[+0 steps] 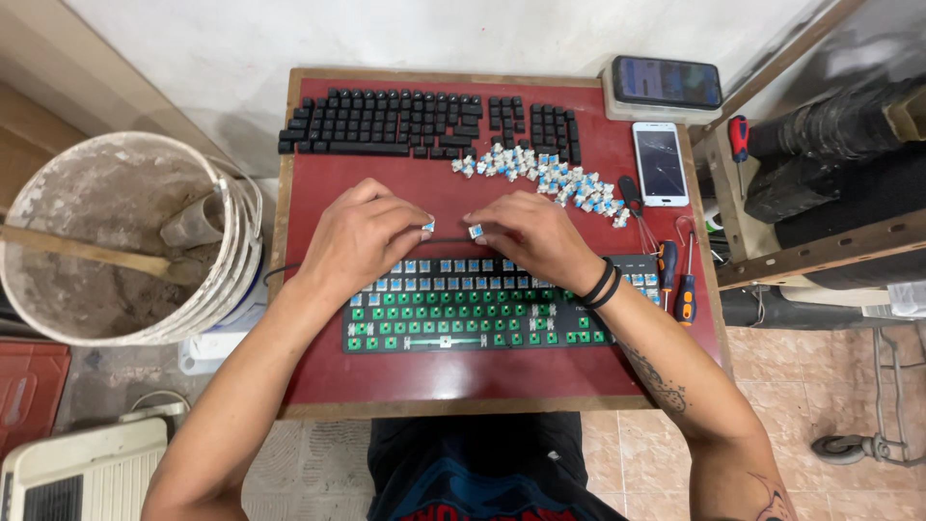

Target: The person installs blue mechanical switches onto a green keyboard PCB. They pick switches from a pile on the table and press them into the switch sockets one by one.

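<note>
Blue-topped key switches, one pinched in my left hand (362, 236) and one in my right hand (531, 236), sit just above the stripped keyboard (463, 323). I judge each light, rigid, pin-fragile; grip the housing sides.

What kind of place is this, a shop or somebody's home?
Probably a small home repair corner. A stripped keyboard board lies on a red table, with a pile of loose switches and screwdrivers nearby, and a mortar-caked bucket beside it.
</note>
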